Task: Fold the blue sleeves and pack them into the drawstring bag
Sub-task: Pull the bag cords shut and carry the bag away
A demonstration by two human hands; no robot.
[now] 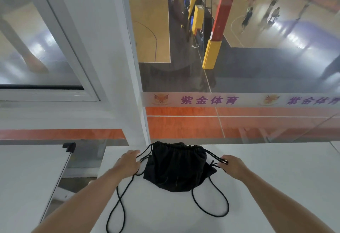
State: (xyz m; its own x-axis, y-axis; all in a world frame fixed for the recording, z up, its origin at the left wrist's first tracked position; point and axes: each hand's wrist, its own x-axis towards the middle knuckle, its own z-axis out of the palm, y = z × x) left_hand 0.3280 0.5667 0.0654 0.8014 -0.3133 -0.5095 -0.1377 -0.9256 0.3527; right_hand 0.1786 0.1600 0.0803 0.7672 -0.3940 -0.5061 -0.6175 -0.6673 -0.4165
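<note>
A black drawstring bag (174, 166) lies on the white table (276, 186), its gathered mouth pointing away from me and drawn nearly closed. My left hand (128, 162) holds the black cords at the bag's left side. My right hand (232, 166) pinches the cords at its right side. Long cord loops (119, 201) trail toward me over the table on both sides. No blue sleeves show outside the bag; what is inside it is hidden.
A second white table (27, 177) with a black corner cap (69, 147) stands to the left across a gap. A glass wall right behind the table overlooks indoor sports courts with people far below.
</note>
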